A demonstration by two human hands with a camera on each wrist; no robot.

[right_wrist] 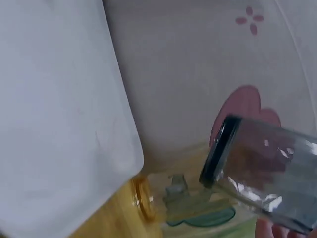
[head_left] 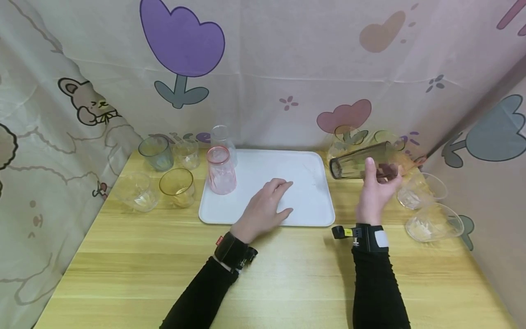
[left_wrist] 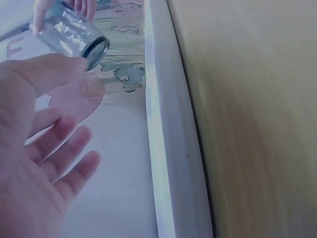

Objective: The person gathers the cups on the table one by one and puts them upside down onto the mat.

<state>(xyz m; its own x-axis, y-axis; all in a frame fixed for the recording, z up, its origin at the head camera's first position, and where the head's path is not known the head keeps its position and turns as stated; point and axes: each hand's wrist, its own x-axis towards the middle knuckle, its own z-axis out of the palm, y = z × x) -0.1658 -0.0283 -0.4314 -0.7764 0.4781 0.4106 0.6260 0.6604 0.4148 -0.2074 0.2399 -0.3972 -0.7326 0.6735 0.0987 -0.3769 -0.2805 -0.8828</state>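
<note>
Right hand (head_left: 376,192) grips the smoky grey glass (head_left: 361,165) on its side in the air, mouth turned toward the white tray (head_left: 316,210) that lies just to the hand's left. Left hand (head_left: 267,208) rests relaxed and flat on that tray, holding nothing. I judge I should turn the glass upright slowly, keeping it well away from the pink cup (head_left: 221,170) beyond my left fingers

"What were the hands doing?"

"The left hand (head_left: 269,203) lay flat, palm down, fingers relaxed and slightly spread. The right hand (head_left: 376,189) was raised, fingers curled in a grip, thumb upward. Both forearms wore black sleeves and wrist straps."
</note>
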